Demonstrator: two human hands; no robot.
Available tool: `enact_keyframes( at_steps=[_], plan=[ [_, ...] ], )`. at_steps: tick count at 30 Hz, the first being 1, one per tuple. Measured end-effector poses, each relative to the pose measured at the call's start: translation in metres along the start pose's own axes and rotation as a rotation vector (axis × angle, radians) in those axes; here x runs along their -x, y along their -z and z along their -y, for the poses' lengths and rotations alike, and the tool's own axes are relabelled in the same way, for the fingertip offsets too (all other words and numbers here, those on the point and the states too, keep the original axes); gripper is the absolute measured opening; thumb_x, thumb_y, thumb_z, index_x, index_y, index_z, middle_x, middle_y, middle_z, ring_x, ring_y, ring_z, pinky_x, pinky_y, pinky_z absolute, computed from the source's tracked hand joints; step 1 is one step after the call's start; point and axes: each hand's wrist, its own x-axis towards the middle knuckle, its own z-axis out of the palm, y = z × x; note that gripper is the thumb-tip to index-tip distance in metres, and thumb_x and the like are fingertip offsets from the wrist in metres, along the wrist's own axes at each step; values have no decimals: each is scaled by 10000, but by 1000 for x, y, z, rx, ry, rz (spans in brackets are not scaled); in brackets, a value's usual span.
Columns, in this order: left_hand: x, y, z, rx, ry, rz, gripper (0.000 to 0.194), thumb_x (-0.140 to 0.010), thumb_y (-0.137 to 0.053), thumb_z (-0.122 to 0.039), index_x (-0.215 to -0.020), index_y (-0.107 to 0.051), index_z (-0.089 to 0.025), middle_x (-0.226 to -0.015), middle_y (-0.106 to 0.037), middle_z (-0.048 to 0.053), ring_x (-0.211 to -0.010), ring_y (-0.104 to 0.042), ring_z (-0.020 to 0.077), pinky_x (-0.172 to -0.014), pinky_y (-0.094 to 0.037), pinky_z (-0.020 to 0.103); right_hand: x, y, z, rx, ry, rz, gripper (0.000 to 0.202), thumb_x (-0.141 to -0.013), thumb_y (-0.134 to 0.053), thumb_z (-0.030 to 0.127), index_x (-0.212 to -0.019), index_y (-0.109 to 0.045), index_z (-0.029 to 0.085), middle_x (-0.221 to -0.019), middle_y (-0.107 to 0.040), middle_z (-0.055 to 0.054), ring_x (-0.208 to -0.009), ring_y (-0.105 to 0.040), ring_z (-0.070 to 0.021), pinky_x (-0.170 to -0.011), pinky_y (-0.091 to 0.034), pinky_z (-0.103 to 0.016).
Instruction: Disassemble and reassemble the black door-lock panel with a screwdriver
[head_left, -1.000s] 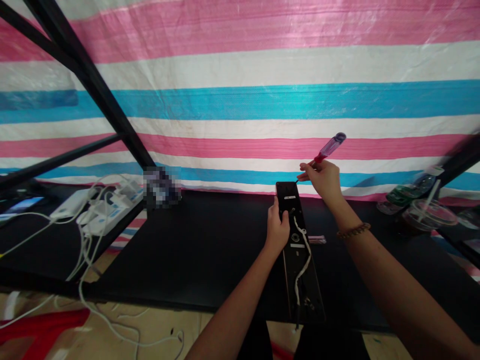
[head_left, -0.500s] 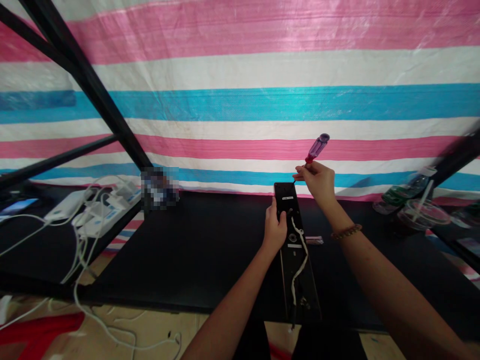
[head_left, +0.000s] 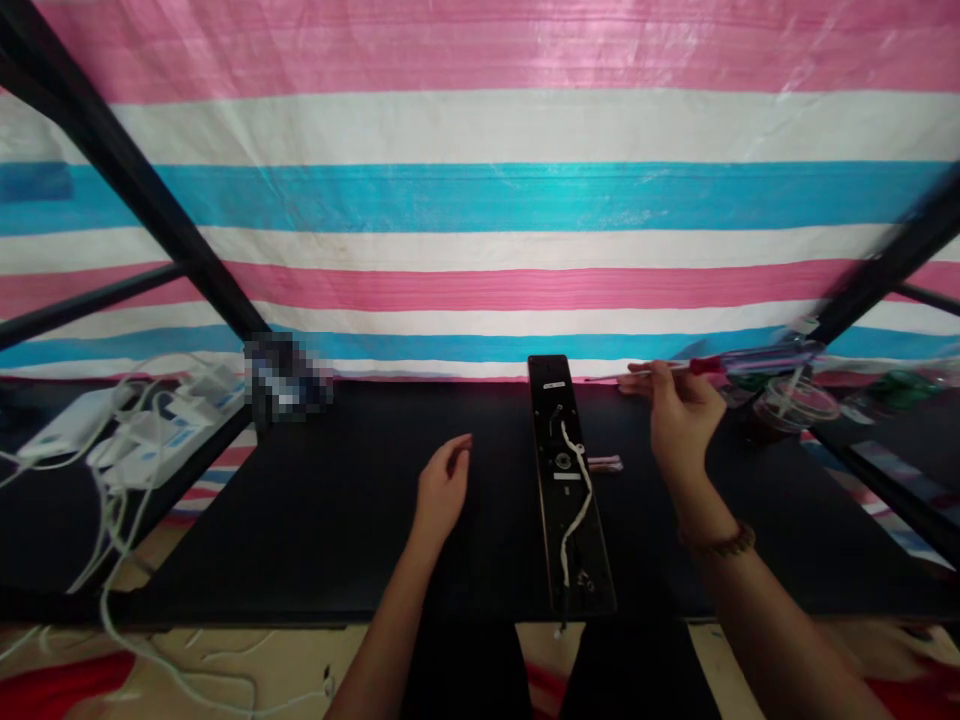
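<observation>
A long black panel [head_left: 551, 510], perhaps a door-lock plate, lies lengthwise on the black table [head_left: 337, 520], its near end at the front edge. A white wrapped cable [head_left: 585, 485] runs down its face. Left of the panel and apart from it is my left hand [head_left: 442, 490], fingers loosely bent, thumb apart, nothing in it. To the panel's right my right hand [head_left: 682, 415] grips a screwdriver [head_left: 765, 358] with a clear purple handle and red collar. The shaft points left, nearly level, its tip off the panel. Beside the panel rests a small pinkish packet [head_left: 606, 464].
White power strips [head_left: 161, 450] with tangled cords stand at left. A lidded plastic cup [head_left: 795, 405] with a straw and a green-labelled bottle sit at right. Black frame bars [head_left: 172, 225] slant on both sides, before a striped tarp [head_left: 480, 200]. A blurred-out object [head_left: 289, 375] is at back left.
My left hand has let go of the panel and moved left. My right hand has lifted the screwdriver off the panel's far end, moved right and tipped it from steep to nearly level.
</observation>
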Motion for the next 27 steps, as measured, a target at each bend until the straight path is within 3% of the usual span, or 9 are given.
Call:
enact_keyframes(
  at_steps=[3,7,14,18,23,27],
  plan=[
    [36,30,18,-217,-5,61,295,-879,-568,-371,-1067,-751,-236,-1086,-751,71,-1044,-666,274,-979,-517,485,38,35,14,-51,-131,-106,307,-816,-776,425,-725,-668,153,-679,-739,-40,-479,-657,-130,-487,-553,-246],
    [67,35,28,-386,-110,171,260,-885,-585,-351,-1037,-785,-284,-1085,-748,56,-1078,-629,288,-999,-506,506,90,70,19,-100,-411,-143,342,-743,-843,440,-724,-682,140,-670,-737,-49,-442,-609,-92,-427,-482,-184],
    [62,24,19,-547,-134,214,272,-874,-618,-274,-1096,-774,-293,-1139,-716,47,-1054,-607,277,-944,-501,478,159,99,18,-166,-642,-183,290,-710,-877,389,-808,-730,159,-783,-773,-63,-594,-709,-148,-566,-584,-240],
    [58,18,14,-596,-152,249,259,-882,-625,-276,-1087,-775,-327,-1129,-704,35,-1048,-585,262,-933,-465,459,171,101,21,-204,-659,-189,267,-708,-876,381,-814,-744,175,-826,-784,-68,-632,-731,-168,-601,-599,-269],
    [59,9,5,-610,-122,247,255,-870,-660,-304,-1091,-770,-367,-1123,-699,31,-1059,-573,275,-915,-431,460,166,96,24,-233,-630,-132,187,-775,-827,361,-840,-758,200,-882,-786,-65,-674,-734,-166,-656,-608,-297],
    [58,1,-2,-607,-143,253,176,-861,-684,-277,-975,-800,-342,-1075,-704,39,-1045,-577,272,-891,-425,448,166,91,23,-235,-638,-110,165,-786,-816,355,-825,-752,208,-888,-782,-54,-677,-733,-162,-666,-608,-296]
  ],
)
